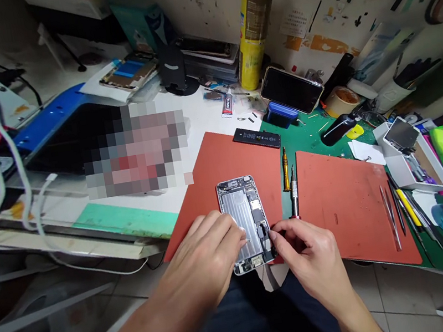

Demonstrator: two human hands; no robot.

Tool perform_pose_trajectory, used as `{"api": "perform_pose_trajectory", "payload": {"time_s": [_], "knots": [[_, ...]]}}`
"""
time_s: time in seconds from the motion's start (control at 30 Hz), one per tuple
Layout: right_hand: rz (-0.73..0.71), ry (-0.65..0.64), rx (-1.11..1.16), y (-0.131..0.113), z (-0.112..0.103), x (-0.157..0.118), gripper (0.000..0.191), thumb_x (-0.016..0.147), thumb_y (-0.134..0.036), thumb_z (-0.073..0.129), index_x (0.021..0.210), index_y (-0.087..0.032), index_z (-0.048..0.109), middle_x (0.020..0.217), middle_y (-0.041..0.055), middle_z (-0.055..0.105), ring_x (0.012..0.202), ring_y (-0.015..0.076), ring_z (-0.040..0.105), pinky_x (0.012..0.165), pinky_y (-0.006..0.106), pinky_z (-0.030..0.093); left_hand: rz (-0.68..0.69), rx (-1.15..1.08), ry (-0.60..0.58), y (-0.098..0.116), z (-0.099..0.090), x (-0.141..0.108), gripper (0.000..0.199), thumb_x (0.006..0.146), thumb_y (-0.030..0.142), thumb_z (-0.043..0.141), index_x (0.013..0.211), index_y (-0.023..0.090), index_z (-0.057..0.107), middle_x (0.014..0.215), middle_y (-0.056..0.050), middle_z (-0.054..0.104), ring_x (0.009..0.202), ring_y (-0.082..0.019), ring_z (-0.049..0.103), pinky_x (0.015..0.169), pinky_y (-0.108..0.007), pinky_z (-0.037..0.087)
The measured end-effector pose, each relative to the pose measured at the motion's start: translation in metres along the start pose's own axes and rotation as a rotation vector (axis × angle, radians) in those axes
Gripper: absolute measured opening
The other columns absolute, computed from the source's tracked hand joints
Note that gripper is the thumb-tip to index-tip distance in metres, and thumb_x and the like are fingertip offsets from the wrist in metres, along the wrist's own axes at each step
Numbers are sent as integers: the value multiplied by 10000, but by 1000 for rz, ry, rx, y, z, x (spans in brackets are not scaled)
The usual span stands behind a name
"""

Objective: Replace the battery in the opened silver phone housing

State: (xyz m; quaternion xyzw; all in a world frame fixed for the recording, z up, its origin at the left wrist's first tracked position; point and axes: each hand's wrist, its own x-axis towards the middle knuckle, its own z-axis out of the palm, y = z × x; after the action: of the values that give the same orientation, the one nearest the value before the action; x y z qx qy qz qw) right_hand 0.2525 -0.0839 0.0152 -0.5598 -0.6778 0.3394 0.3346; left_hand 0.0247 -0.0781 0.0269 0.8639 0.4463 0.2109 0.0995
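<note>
An opened smartphone (239, 202), its back housing laid bare, is at the front edge of the red-brown mat. Its battery bay (238, 214) is bare ribbed metal, with circuit boards and connectors down the right side. My left hand (213, 246) reaches over the phone's lower left, fingers curled together at the bay; what the fingertips pinch, if anything, I cannot make out. My right hand (308, 250) grips the phone's lower right edge between thumb and fingers. A black phone battery (257, 138) lies at the mat's far edge.
Right of the phone lie a gold screwdriver (285, 170) and a silver screwdriver (294, 191). Tweezers (390, 218) rest on the second red-brown mat (347, 191). Behind stand a propped phone (292, 89) and a yellow spray can (254, 31). White cables (26, 191) hang at left.
</note>
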Motion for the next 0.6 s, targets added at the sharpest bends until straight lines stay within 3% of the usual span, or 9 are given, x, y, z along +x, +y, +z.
{"api": "perform_pose_trajectory", "payload": {"time_s": [0.17,0.37,0.6], "knots": [[7,-5,18,1,1,0,178,1052,-284,644,932,-229,764,715,-36,654,593,98,572,568,221,410,6,13,4,1,4,1,281,1118,123,426,908,187,601,901,-50,613,809,-229,486,725,-372,330],[22,-8,33,1,2,0,185,1049,-288,640,927,-223,764,705,-35,654,576,104,573,570,231,426,-23,-148,-55,0,7,-13,176,1102,156,496,1142,208,659,1041,-48,699,899,-210,605,786,-340,468],[11,2,34,-1,2,1,187,1051,-283,635,927,-223,762,716,-25,664,592,115,587,564,238,417,-30,-211,138,3,-1,-10,178,1135,167,481,1138,216,652,957,2,719,847,-142,681,769,-266,525]]}}
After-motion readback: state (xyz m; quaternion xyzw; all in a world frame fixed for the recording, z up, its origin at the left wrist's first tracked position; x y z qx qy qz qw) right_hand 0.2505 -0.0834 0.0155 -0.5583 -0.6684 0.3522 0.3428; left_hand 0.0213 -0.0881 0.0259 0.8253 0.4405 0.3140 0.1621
